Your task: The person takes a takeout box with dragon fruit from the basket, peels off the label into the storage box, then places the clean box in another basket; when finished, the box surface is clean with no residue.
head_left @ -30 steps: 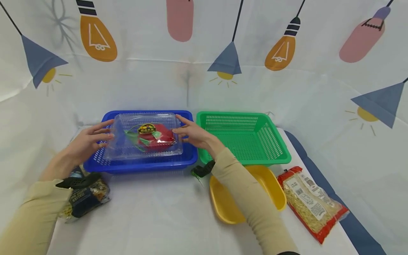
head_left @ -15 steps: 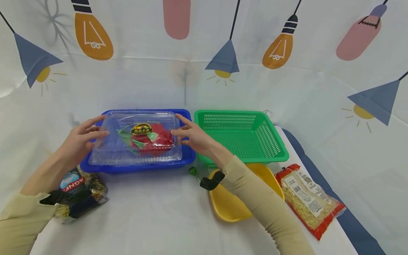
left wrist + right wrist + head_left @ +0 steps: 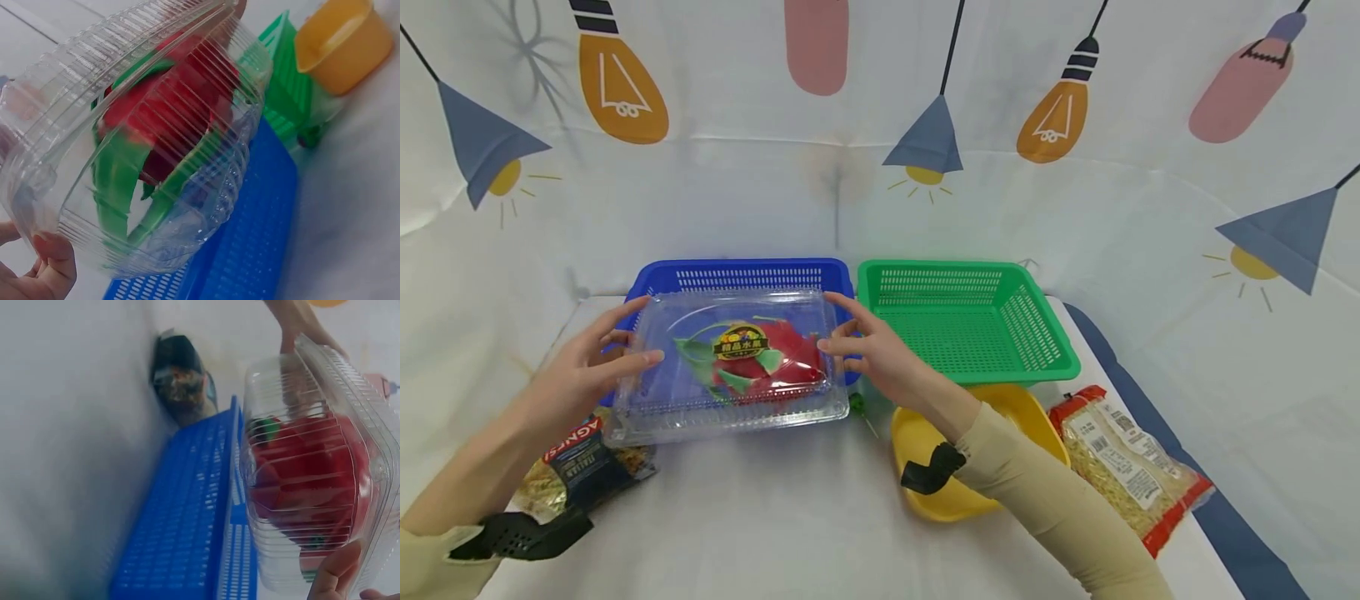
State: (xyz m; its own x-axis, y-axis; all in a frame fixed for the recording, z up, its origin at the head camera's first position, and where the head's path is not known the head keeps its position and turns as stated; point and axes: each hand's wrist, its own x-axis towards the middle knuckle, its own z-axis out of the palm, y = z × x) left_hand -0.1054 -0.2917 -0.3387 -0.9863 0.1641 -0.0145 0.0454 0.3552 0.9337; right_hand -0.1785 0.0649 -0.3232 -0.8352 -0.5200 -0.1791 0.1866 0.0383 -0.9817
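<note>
Both hands hold a clear plastic clamshell container (image 3: 662,417) by its two short sides. Inside lies a red dragon fruit (image 3: 786,358) with green leafy tips, and a black and gold label sits on the lid. My left hand (image 3: 591,358) grips the left end, its thumb near the lid's edge. At the opposite end, my right hand (image 3: 880,354) pinches the side with thumb and fingers. Below the container is the blue basket (image 3: 181,512); both wrist views show the container raised above it. In the head view the container hides the basket's front.
A green basket (image 3: 962,333) stands right of the blue one, with a yellow tub (image 3: 943,500) in front. A red-trimmed bag (image 3: 1123,467) lies at the right edge. Beneath my left forearm is a dark pasta bag (image 3: 591,467). A small green item (image 3: 857,404) lies between basket and tub.
Both hands have brought the container toward me, from over the blue basket to past its front edge. Its lid now faces the head camera more closely.
</note>
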